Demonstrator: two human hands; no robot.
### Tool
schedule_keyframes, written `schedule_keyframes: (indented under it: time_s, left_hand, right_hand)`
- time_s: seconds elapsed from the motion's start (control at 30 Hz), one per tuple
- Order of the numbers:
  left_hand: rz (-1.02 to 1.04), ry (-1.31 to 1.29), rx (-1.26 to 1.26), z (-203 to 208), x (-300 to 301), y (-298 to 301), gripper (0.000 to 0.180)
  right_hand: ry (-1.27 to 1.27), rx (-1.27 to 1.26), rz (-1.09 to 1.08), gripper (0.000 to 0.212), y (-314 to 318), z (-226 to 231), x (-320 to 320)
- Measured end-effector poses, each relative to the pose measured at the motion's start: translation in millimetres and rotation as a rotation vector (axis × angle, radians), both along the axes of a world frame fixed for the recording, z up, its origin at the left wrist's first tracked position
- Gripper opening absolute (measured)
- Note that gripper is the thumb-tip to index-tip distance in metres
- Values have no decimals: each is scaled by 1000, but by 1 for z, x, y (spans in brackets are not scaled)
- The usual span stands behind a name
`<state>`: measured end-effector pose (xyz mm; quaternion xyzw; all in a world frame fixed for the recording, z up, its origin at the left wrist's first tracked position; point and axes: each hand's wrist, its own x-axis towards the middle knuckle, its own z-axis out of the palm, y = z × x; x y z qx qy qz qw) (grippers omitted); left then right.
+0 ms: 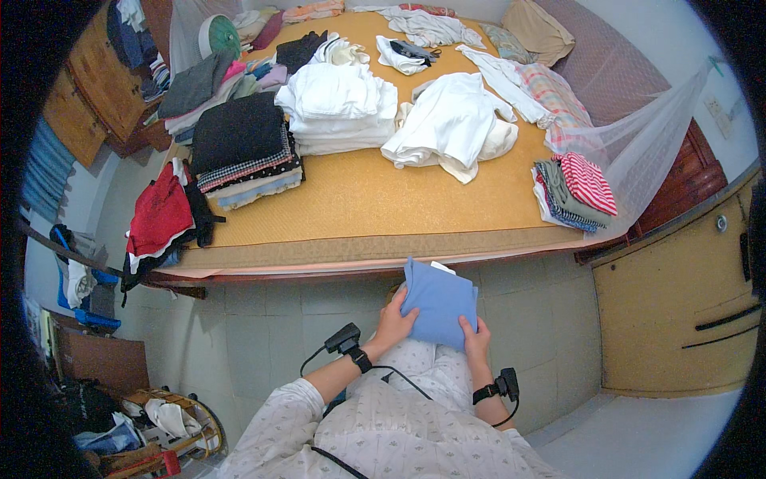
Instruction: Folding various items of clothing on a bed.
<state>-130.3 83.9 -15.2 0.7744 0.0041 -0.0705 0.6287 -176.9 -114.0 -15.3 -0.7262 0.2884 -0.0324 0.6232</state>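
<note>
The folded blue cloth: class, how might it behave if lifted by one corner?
The folded blue cloth may flop open, being folded fabric. It is probably light, as the bundle looks thin. Held by left hand and right hand, it looks fairly flat, so two-handed lifting likely limits sagging.

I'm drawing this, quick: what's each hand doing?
Left hand: holding the folded blue cloth by its left edge.
Right hand: holding its lower right side.

A home bedroom, shown by the wide bed (351, 203), pillow (540, 32) and draped netting (638, 164).
</note>
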Motion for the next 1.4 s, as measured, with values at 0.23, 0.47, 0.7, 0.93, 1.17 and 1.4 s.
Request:
schedule_keyframes:
  time_s: [0.23, 0.47, 0.7, 0.93, 1.17, 1.4]
  left_hand:
    - [0, 22, -18, 1, 0, 0, 56]
    - [17, 12, 26, -2, -1, 0, 57]
    - [18, 24, 12, 9, -2, 0, 56]
    - [26, -18, 32, 12, -2, -1, 55]
    - [21, -16, 38, 8, -1, 0, 55]
    - [8, -10, 36, 8, -1, 0, 55]
  right_hand:
    - [-16, 15, 3, 48, -2, -6, -1]
    - [-68, 7, 6, 45, -5, -16, -1]
    - [-34, 23, 17, 46, -4, -11, -1]
    - [-39, -8, 11, 44, -5, -15, -1]
    - [-53, -17, 12, 45, -4, -11, 0]
    - [-25, 24, 14, 48, -2, -5, 0]
